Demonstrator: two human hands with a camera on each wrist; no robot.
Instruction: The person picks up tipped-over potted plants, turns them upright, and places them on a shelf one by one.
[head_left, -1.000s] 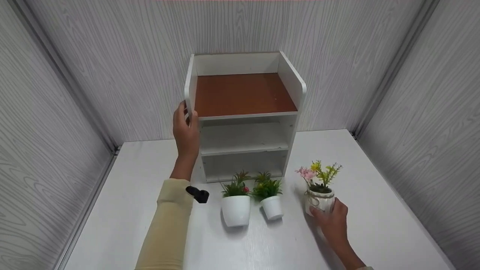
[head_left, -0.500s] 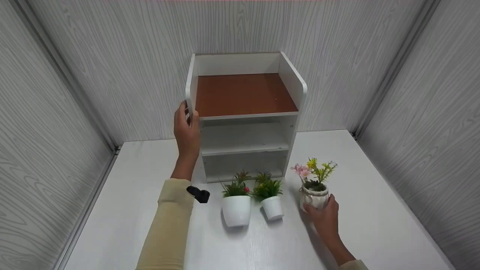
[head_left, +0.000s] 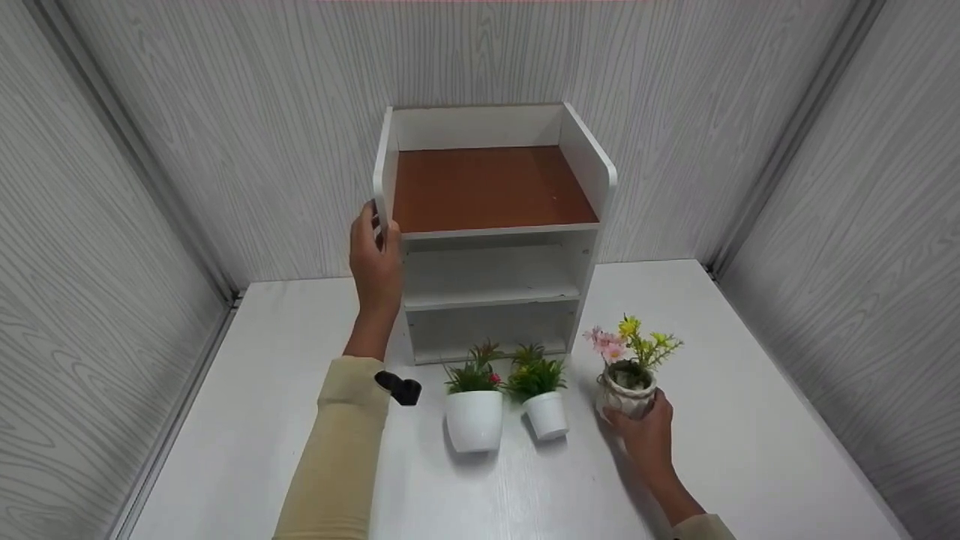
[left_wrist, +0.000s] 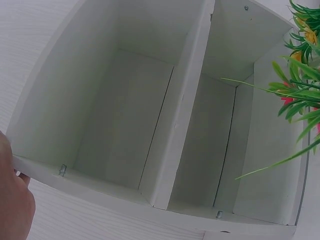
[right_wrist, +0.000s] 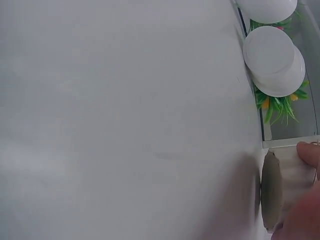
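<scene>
My left hand [head_left: 377, 266] grips the front edge of the left side panel of a white shelf unit [head_left: 491, 304], whose top board is brown. Held in my right hand [head_left: 649, 442] is a cream flower pot [head_left: 627, 394] with pink and yellow artificial flowers, to the right of the unit. The right wrist view shows this pot's underside [right_wrist: 271, 192] turned toward the camera, with the fingers round its side. Two white potted plants, a larger one [head_left: 474, 421] and a smaller one [head_left: 547, 415], stand in front of the unit's bottom compartment.
A white table [head_left: 225, 420] bears everything, with wood-grained panels [head_left: 480, 52] behind and at both sides. A black clip-like device [head_left: 397, 388] sits at the left sleeve's cuff. Green leaves [left_wrist: 300, 95] reach across the lower compartment's opening in the left wrist view.
My right hand has moved the flower pot a little left and away from me, then tipped its top toward the camera. My left hand has kept its grip on the shelf unit's side.
</scene>
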